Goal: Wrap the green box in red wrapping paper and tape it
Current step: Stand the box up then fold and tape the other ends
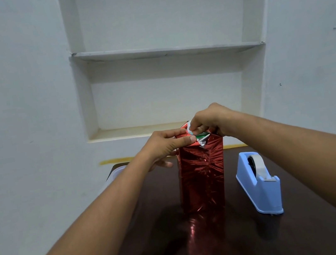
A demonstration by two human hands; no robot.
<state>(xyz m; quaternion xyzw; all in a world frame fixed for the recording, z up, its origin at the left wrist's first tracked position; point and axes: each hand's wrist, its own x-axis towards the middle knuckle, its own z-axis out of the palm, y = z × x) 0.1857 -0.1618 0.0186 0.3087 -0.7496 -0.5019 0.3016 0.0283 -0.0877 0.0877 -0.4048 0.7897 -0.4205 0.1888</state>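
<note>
Both hands, left hand (pixel 166 144) and right hand (pixel 207 121), pinched the red wrapping paper (pixel 202 174) flaps shut over the green box (pixel 202 136); tape seemed next.

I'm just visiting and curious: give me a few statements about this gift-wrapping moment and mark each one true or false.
1. The box stands upright on the dark table. True.
2. The tape dispenser is pink. False: it is light blue.
3. Both hands work at the top of the box. True: the left hand and right hand pinch the red wrapping paper there.
4. The dispenser sits left of the box. False: it sits on the right.
5. The top is fully closed. False: some green still shows.
</note>
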